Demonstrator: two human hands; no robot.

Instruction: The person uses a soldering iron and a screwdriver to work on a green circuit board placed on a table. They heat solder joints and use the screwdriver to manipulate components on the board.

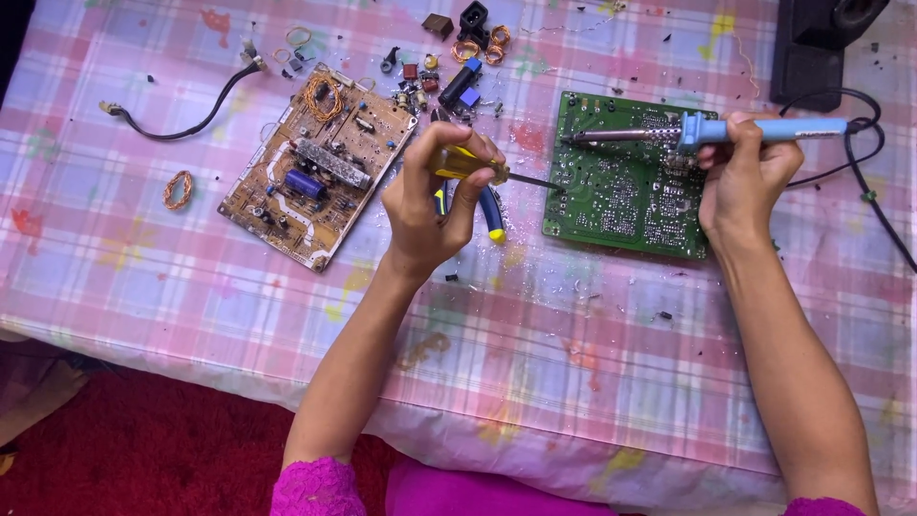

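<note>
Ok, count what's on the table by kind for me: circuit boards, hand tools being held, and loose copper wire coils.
Circuit boards: 2, the green board and the tan board.
Held tools: 2, the screwdriver in the left hand, the soldering iron in the right hand.
Loose copper coils: 4 at least, one lying apart by the tan board, three by the small parts.
Total: 8.

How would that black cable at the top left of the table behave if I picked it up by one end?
The black cable already lies in a loose curve, so it would probably droop. It looks thin, likely light. Its end plugs might swing and snag the tan circuit board beside it.
</note>
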